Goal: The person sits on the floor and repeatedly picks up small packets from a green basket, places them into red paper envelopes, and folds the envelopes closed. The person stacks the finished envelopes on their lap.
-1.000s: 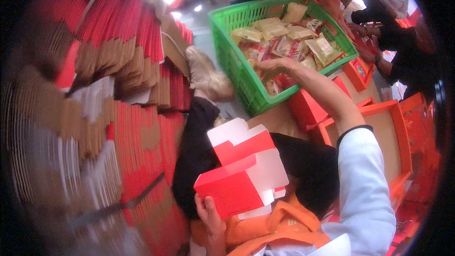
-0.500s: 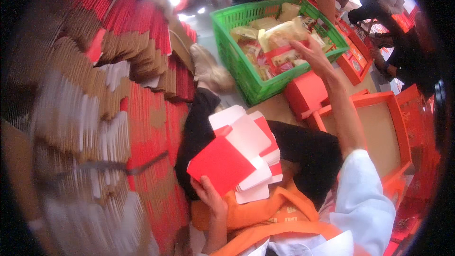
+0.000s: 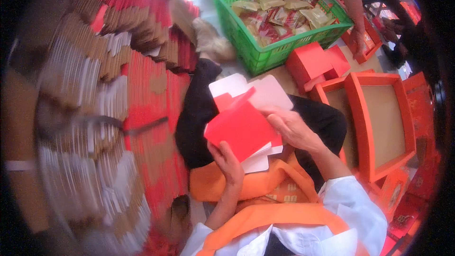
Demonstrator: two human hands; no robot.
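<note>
A red cardboard box [image 3: 241,128] with a raised flap is gripped by my left hand [image 3: 227,161] at its lower left, above my lap. My right hand [image 3: 294,128] is at the box's right side, fingers drawn together against its edge; whatever they pinch is hidden. Under the box, flat unfolded cartons [image 3: 270,92] with white insides rest on my lap. Beyond my knees stands a green plastic crate [image 3: 256,61] holding several small wrapped food packets [image 3: 289,12].
Dense stacks of flat red, white and brown cardboard [image 3: 147,128] fill the left side. Right of the crate sit a folded red box [image 3: 310,61] and shallow orange trays [image 3: 362,128]. Another person's arm [image 3: 353,4] reaches down at the far right of the crate.
My right hand has come back from the crate, where it held a packet, to the red box. The packet no longer shows in it. My left hand has raised and turned the box slightly.
</note>
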